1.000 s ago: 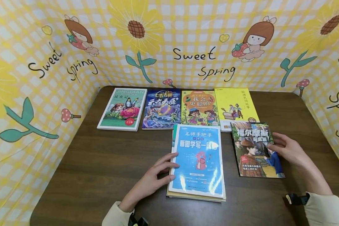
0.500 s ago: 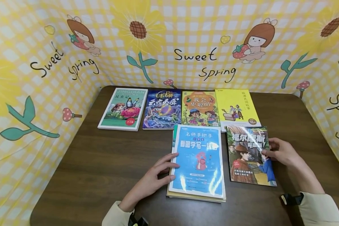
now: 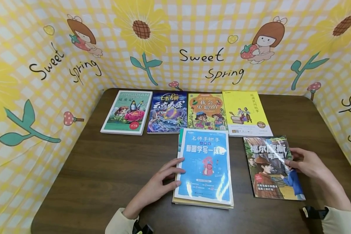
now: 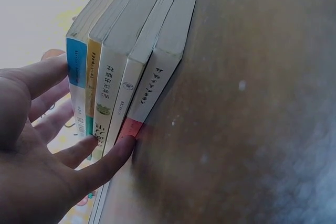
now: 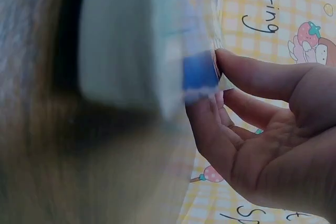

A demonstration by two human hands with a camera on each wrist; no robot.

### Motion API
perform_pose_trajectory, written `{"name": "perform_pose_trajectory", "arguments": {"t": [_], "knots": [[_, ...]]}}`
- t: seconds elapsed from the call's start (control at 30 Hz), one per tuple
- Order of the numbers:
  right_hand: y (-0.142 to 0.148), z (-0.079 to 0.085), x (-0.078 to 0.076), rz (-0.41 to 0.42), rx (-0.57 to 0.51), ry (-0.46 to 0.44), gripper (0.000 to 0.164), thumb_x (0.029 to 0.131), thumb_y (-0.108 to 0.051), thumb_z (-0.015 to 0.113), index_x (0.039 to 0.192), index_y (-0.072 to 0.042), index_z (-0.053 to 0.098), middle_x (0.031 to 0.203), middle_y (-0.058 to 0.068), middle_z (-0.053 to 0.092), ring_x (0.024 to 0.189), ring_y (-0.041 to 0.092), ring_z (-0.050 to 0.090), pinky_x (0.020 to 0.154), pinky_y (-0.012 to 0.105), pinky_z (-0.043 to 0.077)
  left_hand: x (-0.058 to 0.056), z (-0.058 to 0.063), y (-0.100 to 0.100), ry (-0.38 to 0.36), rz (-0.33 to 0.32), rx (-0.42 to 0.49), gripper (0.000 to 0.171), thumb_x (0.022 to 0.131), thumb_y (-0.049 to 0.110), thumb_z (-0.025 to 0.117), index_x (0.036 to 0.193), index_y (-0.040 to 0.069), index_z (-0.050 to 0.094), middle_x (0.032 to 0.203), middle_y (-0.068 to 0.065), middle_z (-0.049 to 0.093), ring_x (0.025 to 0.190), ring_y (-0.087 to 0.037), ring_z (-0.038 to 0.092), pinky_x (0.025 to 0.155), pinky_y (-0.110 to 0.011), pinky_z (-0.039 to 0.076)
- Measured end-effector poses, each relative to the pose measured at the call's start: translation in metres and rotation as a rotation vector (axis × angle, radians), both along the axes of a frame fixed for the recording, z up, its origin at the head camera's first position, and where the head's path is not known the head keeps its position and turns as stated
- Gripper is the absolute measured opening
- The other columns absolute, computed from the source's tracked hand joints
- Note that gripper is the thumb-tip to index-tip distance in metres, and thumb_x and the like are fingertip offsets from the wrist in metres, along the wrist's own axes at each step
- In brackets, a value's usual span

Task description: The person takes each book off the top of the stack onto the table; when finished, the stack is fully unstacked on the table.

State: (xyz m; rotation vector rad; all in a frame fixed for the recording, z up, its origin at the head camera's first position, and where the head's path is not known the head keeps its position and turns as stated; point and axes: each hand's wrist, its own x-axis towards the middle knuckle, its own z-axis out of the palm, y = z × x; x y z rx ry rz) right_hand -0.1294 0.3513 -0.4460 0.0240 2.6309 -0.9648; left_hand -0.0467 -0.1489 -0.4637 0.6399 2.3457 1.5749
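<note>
My right hand (image 3: pixel 310 162) pinches the right edge of a dark book (image 3: pixel 272 169) with a detective in a brown hat on its cover. In the right wrist view, thumb and fingers lie on opposite faces of that book, whose blue corner (image 5: pixel 200 74) shows. To its left lies a stack of books topped by a light-blue one (image 3: pixel 204 165) with a pink cartoon animal. My left hand (image 3: pixel 155 187) rests against the stack's left side, fingers spread. The left wrist view has its fingertips touching the spines (image 4: pixel 118 82) of several books there.
Along the back of the brown table (image 3: pixel 105 172) lie a green insect book (image 3: pixel 127 113), a purple-blue book (image 3: pixel 168 112), an orange-and-green book (image 3: pixel 206 112) and a yellow book (image 3: pixel 247 112). A yellow checked cloth (image 3: pixel 175 39) stands behind and at both sides.
My right hand has drawn the dark book nearer, first a little left, then right, away from the yellow book whose lower corner it overlapped. My left hand and the stack have stayed put.
</note>
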Motion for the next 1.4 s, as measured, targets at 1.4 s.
{"name": "perform_pose_trajectory", "arguments": {"t": [1.4], "knots": [[-0.122,0.002,0.026,0.118,0.238,0.19,0.073,0.092,-0.039,0.064,0.143,0.005,0.036,0.137,0.036,0.035,0.119,0.06,0.031,0.085,0.078,0.03,-0.001,-0.002,0.001,0.02,-0.009,0.015,0.031,0.097,0.024,0.06,0.127,0.024,0.06,0.155,0.009,0.029,0.142,-0.018,0.026,0.098,-0.04,0.046]]}}
